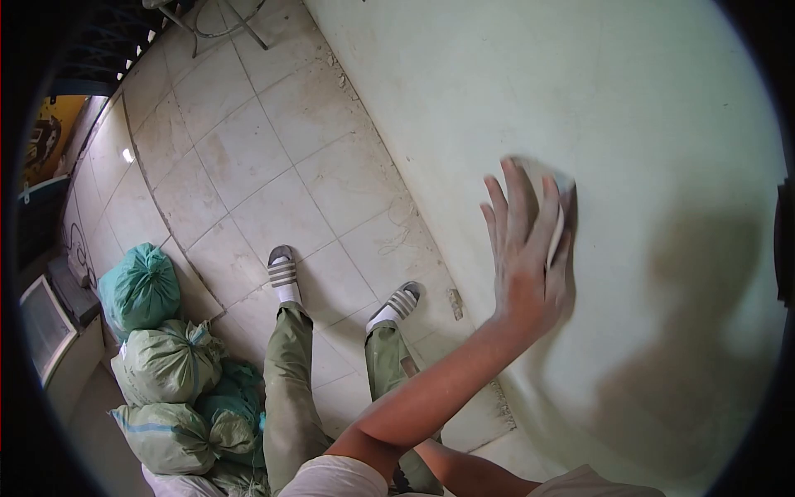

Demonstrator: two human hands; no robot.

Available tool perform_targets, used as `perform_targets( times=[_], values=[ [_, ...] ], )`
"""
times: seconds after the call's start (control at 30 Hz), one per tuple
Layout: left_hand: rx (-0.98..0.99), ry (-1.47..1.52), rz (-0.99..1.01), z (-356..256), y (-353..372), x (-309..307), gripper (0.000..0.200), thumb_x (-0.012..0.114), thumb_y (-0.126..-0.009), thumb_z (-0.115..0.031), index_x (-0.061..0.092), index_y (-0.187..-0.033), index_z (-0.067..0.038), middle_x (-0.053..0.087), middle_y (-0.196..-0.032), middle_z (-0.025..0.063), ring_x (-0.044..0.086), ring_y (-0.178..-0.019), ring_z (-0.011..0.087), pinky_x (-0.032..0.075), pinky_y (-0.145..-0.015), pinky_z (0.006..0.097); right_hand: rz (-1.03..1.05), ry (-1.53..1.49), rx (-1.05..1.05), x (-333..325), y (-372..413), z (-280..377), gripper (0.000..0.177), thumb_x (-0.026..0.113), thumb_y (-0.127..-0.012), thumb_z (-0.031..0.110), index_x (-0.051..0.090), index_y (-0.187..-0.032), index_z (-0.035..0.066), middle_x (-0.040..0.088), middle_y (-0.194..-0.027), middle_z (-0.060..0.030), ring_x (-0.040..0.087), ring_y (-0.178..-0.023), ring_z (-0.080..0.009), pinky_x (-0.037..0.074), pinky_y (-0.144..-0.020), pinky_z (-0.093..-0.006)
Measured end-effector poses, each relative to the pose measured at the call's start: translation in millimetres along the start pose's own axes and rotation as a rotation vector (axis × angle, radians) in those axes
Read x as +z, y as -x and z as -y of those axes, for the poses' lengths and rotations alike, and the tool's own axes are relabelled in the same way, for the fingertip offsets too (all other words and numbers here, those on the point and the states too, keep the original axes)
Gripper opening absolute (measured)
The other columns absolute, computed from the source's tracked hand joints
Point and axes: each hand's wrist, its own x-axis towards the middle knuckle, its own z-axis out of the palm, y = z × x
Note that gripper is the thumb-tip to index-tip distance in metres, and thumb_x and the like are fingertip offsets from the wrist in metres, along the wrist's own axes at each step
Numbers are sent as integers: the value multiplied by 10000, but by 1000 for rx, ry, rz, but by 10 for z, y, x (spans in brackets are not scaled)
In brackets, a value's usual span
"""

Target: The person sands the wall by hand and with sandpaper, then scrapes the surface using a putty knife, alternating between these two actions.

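Note:
My left hand [528, 257] reaches across to the pale wall [464, 91], its back towards me and its fingers pointing up. Under the palm and fingers lies a thin pale sheet [563, 180], pressed to the wall. One edge of it shows between the index finger and thumb; the rest is covered by the hand. My right forearm passes low in the view, behind the left arm, and the right hand itself is hidden.
Tied green and whitish sacks [170, 360] are piled left of my legs. Striped slippers [283, 269] stand on the tiled floor [248, 157]. Metal stool legs [224, 29] show at the top, a framed panel [47, 327] at the far left. Shadows fall on the wall.

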Motion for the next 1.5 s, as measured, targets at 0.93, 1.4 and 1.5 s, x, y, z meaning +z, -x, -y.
perform_targets(
  times=[0.93, 1.4, 1.5],
  values=[
    [220, 89, -11, 557, -92, 13, 499, 640, -839, -99, 584, -1325, -203, 27, -1552, 320, -35, -1421, 540, 21, -1102, 641, -184, -70, 12, 387, 27, -241, 373, 574, -885, 328, 569, -1160, 76, 565, -1158, -134, 550, -1072, -336, 454, -824, -496],
    [193, -193, 52, 356, -71, -95, 472, 539, -888, -5, 533, -1356, -66, 21, -1555, 317, -67, -1432, 509, -51, -1079, 652, -141, -30, 1, 456, 17, -274, 377, 574, -885, 326, 570, -1164, 73, 560, -1171, -140, 543, -1082, -342, 456, -832, -496],
    [194, -155, 3, 370, -194, -51, 541, 537, -866, -25, 487, -1398, -113, 33, -1552, 321, -68, -1428, 519, -53, -1057, 685, -130, -12, 14, 477, 32, -281, 380, 577, -878, 311, 562, -1176, 76, 559, -1163, -137, 547, -1067, -342, 459, -827, -493]
  ],
)
